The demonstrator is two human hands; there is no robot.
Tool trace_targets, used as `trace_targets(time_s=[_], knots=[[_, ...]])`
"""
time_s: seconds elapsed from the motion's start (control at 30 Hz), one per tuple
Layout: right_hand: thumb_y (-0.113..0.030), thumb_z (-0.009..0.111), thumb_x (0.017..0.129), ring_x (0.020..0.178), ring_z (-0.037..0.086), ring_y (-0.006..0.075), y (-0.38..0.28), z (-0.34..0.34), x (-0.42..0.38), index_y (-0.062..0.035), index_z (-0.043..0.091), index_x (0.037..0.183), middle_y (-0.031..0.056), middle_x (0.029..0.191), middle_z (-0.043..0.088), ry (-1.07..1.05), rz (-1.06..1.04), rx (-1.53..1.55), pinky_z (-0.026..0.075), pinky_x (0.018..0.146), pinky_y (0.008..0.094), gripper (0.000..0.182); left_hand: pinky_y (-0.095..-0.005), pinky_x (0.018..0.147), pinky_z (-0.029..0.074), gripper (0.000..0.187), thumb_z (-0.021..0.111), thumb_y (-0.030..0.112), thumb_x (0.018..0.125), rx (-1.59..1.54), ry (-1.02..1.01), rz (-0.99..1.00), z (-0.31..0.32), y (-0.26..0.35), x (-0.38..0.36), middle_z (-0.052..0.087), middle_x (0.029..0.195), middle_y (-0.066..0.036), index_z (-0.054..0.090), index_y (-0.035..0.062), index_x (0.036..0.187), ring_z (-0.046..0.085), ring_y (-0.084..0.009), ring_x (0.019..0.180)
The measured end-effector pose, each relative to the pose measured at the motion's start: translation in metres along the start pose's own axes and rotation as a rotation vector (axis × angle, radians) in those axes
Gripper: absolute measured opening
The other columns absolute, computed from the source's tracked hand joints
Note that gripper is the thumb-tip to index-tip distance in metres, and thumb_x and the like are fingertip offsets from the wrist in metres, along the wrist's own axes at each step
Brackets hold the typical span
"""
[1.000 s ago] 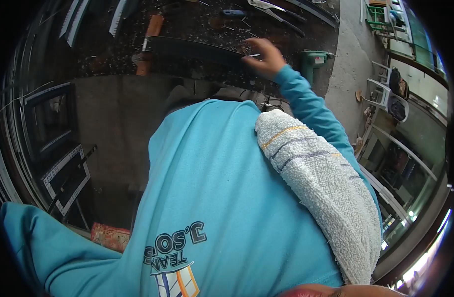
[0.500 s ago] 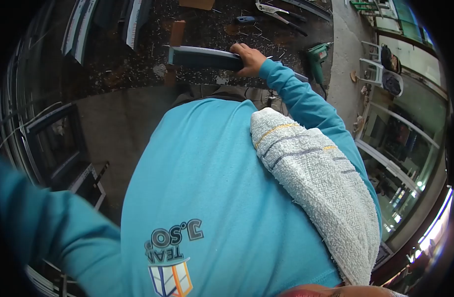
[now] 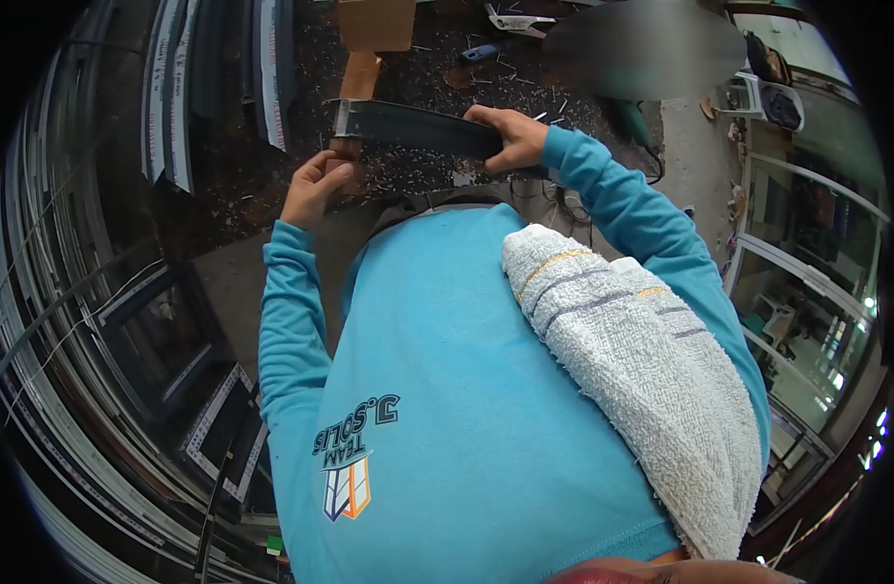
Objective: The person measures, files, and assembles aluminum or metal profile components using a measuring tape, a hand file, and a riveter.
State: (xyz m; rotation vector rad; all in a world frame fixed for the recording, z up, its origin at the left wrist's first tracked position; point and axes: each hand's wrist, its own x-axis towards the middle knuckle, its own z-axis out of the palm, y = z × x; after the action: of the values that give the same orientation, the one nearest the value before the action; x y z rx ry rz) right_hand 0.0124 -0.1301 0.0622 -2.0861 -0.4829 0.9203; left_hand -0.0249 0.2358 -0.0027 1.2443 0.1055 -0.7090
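My right hand [image 3: 510, 136] is closed around the right end of a dark metal profile [image 3: 418, 127], thumb on the near side and fingers over the far side. The profile lies crosswise above the dark worktable [image 3: 223, 200], its pale cut end pointing left. Just below that end is my left hand [image 3: 313, 188], thumb and fingers brought together beside a brown block [image 3: 344, 154]. Whatever is between those fingertips is too small to make out. Behind the profile's left end lies a brown strip [image 3: 360, 74].
Long profiles with printed film [image 3: 168, 97] lie at the table's far left. A cardboard piece [image 3: 377, 24], a blue-handled tool [image 3: 481, 53], pliers [image 3: 520, 21] and scattered shavings are at the back. A green power tool [image 3: 634, 122] lies right, partly behind a blurred patch.
My left hand has come up from the lower left to the profile's left end. The profile has tilted slightly, its right end now nearer to me; my right hand keeps its grip.
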Motion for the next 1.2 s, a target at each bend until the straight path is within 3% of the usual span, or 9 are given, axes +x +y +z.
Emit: trace_targets(time_s=[0.07,0.2,0.4,0.7,0.8,0.97,1.07,1.13,1.2], knots=[[-0.015,0.074,0.06,0.088,0.064,0.0269,-0.014,-0.002,-0.007,-0.0054,0.046,0.121,0.0155,0.094,0.065,0.06,-0.074,-0.055,0.05,0.08,0.0376,0.068,-0.0281,0.074,0.053,0.044,0.072,0.025,0.086,-0.377,-0.173,-0.056,-0.004,0.005,-0.007,0.068,0.109,-0.01,0.059,0.0003,0.12,0.066,-0.0152,0.086],[-0.014,0.074,0.06,0.091,0.064,0.0286,-0.051,-0.014,-0.022,-0.0065,0.046,0.121,0.015,0.095,0.064,0.102,-0.053,0.146,0.05,0.082,0.037,0.067,-0.0382,0.075,0.054,0.05,0.08,0.033,0.076,0.909,0.454,0.207,0.015,-0.006,0.003,0.071,0.095,-0.017,0.065,0.0028,0.112,0.069,-0.0308,0.084],[-0.023,0.082,0.067,0.091,0.065,0.0274,-0.086,-0.046,-0.032,-0.0066,0.044,0.119,0.0136,0.094,0.063,0.75,-0.198,-0.022,0.05,0.081,0.0371,0.067,-0.0441,0.087,0.049,0.054,0.079,0.031,0.072,1.217,0.424,0.428,0.012,-0.05,0.01,0.06,0.11,-0.018,0.061,0.0054,0.116,0.059,-0.0376,0.101],[-0.024,0.081,0.069,0.095,0.062,0.0263,-0.103,-0.087,-0.042,-0.006,0.041,0.121,0.0141,0.097,0.06,1.156,-0.288,0.158,0.048,0.083,0.0377,0.069,-0.0459,0.089,0.049,0.062,0.081,0.031,0.069,1.339,0.383,0.311,0.017,-0.05,0.007,0.056,0.115,-0.016,0.056,0.0047,0.12,0.056,-0.0371,0.102],[-0.016,0.08,0.071,0.084,0.057,0.0136,-0.096,-0.09,-0.044,-0.0059,0.041,0.122,0.0065,0.091,0.058,1.204,-0.311,0.246,0.048,0.076,0.0313,0.064,-0.0464,0.084,0.049,0.061,0.083,0.031,0.066,1.402,0.4,0.341,0.024,-0.052,0.007,0.058,0.108,-0.015,0.057,0.0054,0.115,0.058,-0.0364,0.097],[-0.017,0.08,0.072,0.087,0.055,0.0109,-0.089,-0.094,-0.052,-0.0058,0.042,0.118,0.0071,0.093,0.058,1.32,-0.346,0.228,0.048,0.076,0.0324,0.061,-0.0467,0.081,0.048,0.049,0.084,0.027,0.063,1.367,0.399,0.437,0.021,-0.057,0.012,0.062,0.097,-0.015,0.063,0.0054,0.101,0.06,-0.036,0.09],[-0.018,0.08,0.072,0.088,0.056,0.013,-0.08,-0.098,-0.049,-0.0062,0.042,0.119,0.0078,0.093,0.058,1.415,-0.361,0.152,0.047,0.078,0.0337,0.061,-0.0451,0.082,0.049,0.049,0.084,0.027,0.064,1.306,0.334,0.417,0.021,-0.055,0.013,0.064,0.099,-0.016,0.064,0.0047,0.103,0.061,-0.0343,0.094],[-0.026,0.081,0.068,0.094,0.064,0.0364,-0.081,-0.098,-0.052,-0.0067,0.043,0.121,0.0191,0.099,0.063,1.413,-0.339,0.216,0.049,0.083,0.0406,0.069,-0.0457,0.082,0.05,0.05,0.082,0.03,0.068,1.353,0.361,0.445,0.016,-0.059,0.015,0.062,0.102,-0.017,0.063,0.0031,0.106,0.061,-0.0357,0.094],[-0.028,0.081,0.068,0.094,0.066,0.0355,-0.079,-0.099,-0.051,-0.0056,0.043,0.122,0.0198,0.1,0.064,1.432,-0.368,0.255,0.05,0.083,0.0413,0.069,-0.0461,0.082,0.05,0.051,0.08,0.031,0.07,1.344,0.387,0.356,0.013,-0.062,0.012,0.061,0.105,-0.017,0.061,0.0021,0.107,0.06,-0.0364,0.094]])
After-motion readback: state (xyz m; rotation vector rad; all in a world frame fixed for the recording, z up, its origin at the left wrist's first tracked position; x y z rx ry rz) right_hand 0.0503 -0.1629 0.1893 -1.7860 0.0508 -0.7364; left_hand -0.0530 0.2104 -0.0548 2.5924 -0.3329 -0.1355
